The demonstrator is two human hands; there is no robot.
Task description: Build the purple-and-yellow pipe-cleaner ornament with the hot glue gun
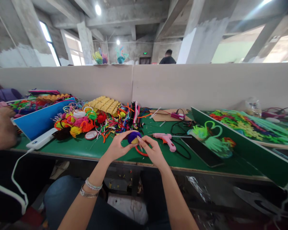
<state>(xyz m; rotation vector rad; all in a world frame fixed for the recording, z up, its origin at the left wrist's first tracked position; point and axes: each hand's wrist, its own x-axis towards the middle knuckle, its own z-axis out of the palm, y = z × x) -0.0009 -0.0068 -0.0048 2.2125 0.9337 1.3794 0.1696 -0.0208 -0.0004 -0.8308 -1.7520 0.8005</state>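
Observation:
My left hand [118, 147] curls around a small round piece wrapped in purple pipe cleaner [133, 137], with a pale yellow part showing on its near side. The fingertips of my right hand [153, 150] are pressed together against that yellow part. A red-orange pipe cleaner [141, 152] curves below the right fingers; whether they touch it I cannot tell. To the right, a pink hot glue gun [166, 140] lies on the green table [86, 150] with a clear glue stick in its back.
Left of my hands lies a pile of colourful pipe-cleaner pieces [79, 123] beside a yellow egg tray [105, 104]. A phone [203, 150] and green pipe-cleaner swans [214, 139] are at right. Blue [45, 118] and green dividers [244, 147] flank this place. Another person's arm [3, 127] is far left.

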